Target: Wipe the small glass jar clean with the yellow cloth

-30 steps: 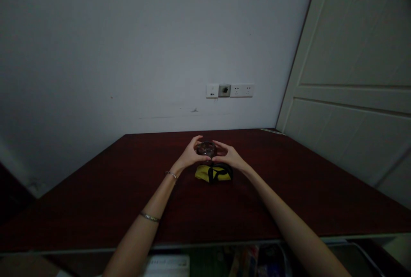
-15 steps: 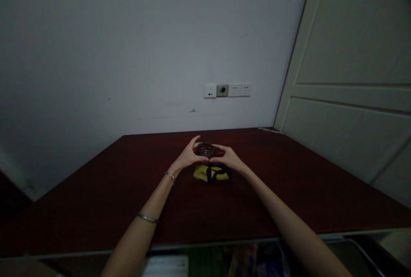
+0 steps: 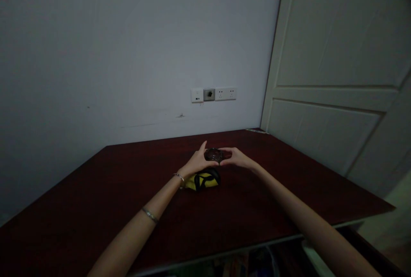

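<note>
A small round clear glass dish [image 3: 214,154], much like an ashtray, is gripped from both sides by my hands over the far middle of the table. My left hand [image 3: 198,161] curves around its left side, one finger pointing up. On the right, my right hand [image 3: 236,158] pinches its rim between thumb and fingers. Both thumbs meet at the near side. A yellow and black fabric bundle [image 3: 208,180] lies just nearer to me, partly behind my left wrist. Whether the dish touches the table I cannot tell.
The dark red tabletop [image 3: 244,208] runs back to a pale wall with sockets [image 3: 225,93]. A white panelled door [image 3: 327,110] borders the right side. Below the front edge, an open drawer or shelf holds several dim items [image 3: 236,264].
My view has turned to the right. Both hands have shifted right with the glass dish, relative to the yellow and black bundle. Their hold looks the same.
</note>
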